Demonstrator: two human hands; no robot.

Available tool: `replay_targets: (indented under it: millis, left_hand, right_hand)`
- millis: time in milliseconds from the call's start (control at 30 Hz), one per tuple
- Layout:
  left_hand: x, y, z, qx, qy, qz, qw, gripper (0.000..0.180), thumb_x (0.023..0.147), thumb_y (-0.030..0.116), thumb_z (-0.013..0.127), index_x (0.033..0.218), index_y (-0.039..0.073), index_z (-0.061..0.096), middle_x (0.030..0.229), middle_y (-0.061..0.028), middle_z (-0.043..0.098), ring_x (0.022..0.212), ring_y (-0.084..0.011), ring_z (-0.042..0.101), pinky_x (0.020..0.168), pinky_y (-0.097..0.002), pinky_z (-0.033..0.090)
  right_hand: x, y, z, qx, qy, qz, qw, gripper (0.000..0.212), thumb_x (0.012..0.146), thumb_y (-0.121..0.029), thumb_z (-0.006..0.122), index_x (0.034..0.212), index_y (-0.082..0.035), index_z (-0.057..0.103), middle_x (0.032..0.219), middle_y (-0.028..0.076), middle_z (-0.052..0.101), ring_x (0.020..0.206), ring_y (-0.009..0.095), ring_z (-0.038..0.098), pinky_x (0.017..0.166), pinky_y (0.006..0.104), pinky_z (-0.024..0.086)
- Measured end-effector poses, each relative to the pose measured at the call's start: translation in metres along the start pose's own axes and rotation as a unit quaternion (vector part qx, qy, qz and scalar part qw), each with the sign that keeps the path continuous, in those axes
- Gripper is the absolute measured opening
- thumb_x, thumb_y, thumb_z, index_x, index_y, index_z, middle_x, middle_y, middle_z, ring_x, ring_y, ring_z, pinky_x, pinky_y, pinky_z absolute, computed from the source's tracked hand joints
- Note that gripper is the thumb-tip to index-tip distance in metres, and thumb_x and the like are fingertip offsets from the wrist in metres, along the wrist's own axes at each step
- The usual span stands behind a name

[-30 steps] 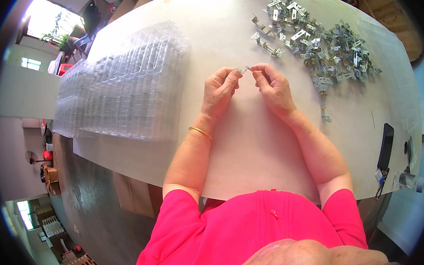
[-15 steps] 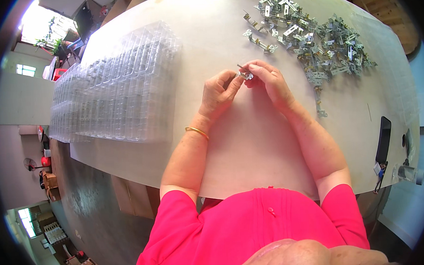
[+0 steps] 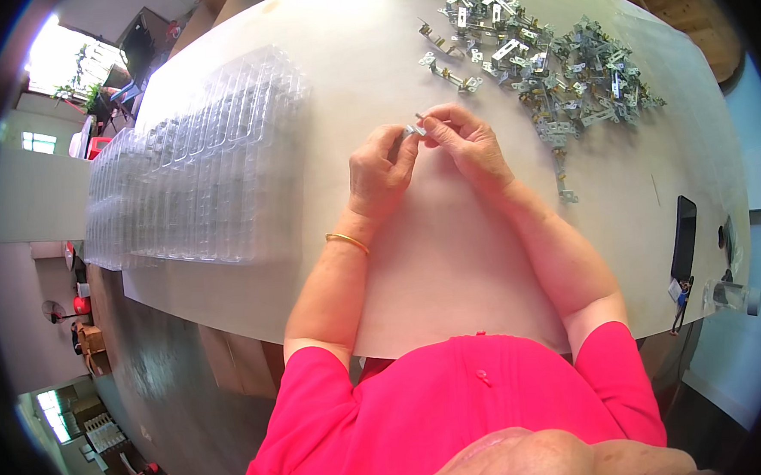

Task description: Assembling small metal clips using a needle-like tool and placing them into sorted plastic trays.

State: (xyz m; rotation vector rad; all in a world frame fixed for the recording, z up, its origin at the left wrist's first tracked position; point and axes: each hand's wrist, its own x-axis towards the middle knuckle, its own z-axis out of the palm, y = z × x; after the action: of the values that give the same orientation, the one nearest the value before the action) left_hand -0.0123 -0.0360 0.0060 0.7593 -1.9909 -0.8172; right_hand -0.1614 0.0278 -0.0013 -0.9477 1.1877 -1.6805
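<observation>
Over the middle of the table, my left hand [image 3: 377, 171] and my right hand [image 3: 470, 148] meet, fingertips pinched on one small silvery metal bracket [image 3: 414, 130]. A short thin end of it sticks up between the fingers; the rest is mostly covered by them. A gold bangle [image 3: 347, 242] circles my left wrist. Beyond my right hand lies a loose heap of similar metal brackets [image 3: 553, 74], some with brass-coloured parts. A few strays rest at the heap's near left edge, and a short row trails toward me.
Clear plastic trays [image 3: 213, 160] stand stacked on the left of the pale table [image 3: 451, 277]. On the right lie a black phone [image 3: 683, 239], a small bunch of keys or tags [image 3: 680, 295] and a clear bottle [image 3: 732, 297] at the edge. A thin needle-like piece lies near the phone.
Both hands with the bracket appear slightly further left, but the whole view has shifted a little that way too. The fingers have turned slightly around the bracket.
</observation>
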Motion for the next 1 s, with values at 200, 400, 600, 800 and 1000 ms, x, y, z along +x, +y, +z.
replay_targets:
  millis: [200, 400, 600, 800, 1000]
  left_hand:
    - [0.001, 0.003, 0.001, 0.019, -0.005, 0.025, 1.0, 0.012, 0.089, 0.009, 0.071, 0.094, 0.0, 0.066, 0.076, -0.0043, 0.063, 0.063, -0.0078, 0.055, 0.056, -0.0256, 0.046]
    - [0.003, -0.001, -0.011, -0.103, -0.075, -0.073, 0.989, 0.024, 0.095, 0.016, 0.059, 0.11, -0.001, 0.066, 0.09, -0.0053, 0.069, 0.07, -0.0089, 0.059, 0.066, -0.0244, 0.049]
    - [0.008, 0.008, -0.019, -0.291, -0.196, -0.188, 0.917, 0.031, 0.096, 0.017, 0.058, 0.121, -0.001, 0.063, 0.101, -0.0089, 0.07, 0.078, -0.0122, 0.065, 0.073, -0.0254, 0.051]
    - [0.007, -0.002, -0.014, -0.326, -0.17, -0.232, 0.9, 0.036, 0.097, 0.017, 0.061, 0.128, 0.001, 0.055, 0.104, -0.0097, 0.069, 0.081, -0.0132, 0.066, 0.073, -0.0265, 0.052]
    - [0.007, -0.017, -0.008, -0.341, -0.075, -0.179, 0.92, 0.038, 0.094, 0.006, 0.065, 0.129, 0.001, 0.053, 0.099, -0.0055, 0.064, 0.081, -0.0114, 0.062, 0.074, -0.0253, 0.052]
  right_hand:
    - [-0.001, 0.002, -0.004, -0.065, -0.011, 0.013, 0.998, 0.013, 0.098, -0.015, 0.062, 0.101, -0.003, 0.067, 0.087, 0.001, 0.068, 0.077, 0.008, 0.062, 0.072, 0.0228, 0.053]
    - [0.004, -0.004, -0.007, 0.006, 0.029, 0.02, 0.999, 0.014, 0.097, -0.017, 0.064, 0.099, -0.003, 0.067, 0.086, 0.002, 0.068, 0.077, 0.009, 0.064, 0.07, 0.024, 0.054]
    - [0.007, 0.0, -0.011, 0.005, 0.031, 0.008, 0.999, 0.015, 0.097, -0.018, 0.064, 0.099, -0.004, 0.067, 0.084, 0.002, 0.067, 0.075, 0.008, 0.063, 0.069, 0.0234, 0.054]
    - [0.004, -0.002, -0.008, -0.081, 0.098, -0.015, 0.992, 0.01, 0.096, -0.017, 0.066, 0.098, -0.008, 0.069, 0.079, -0.002, 0.065, 0.071, 0.006, 0.058, 0.064, 0.023, 0.05]
    - [-0.003, -0.002, -0.002, -0.218, 0.058, -0.073, 0.972, 0.01, 0.093, -0.012, 0.067, 0.101, -0.005, 0.069, 0.079, 0.004, 0.067, 0.07, 0.009, 0.059, 0.062, 0.0264, 0.049]
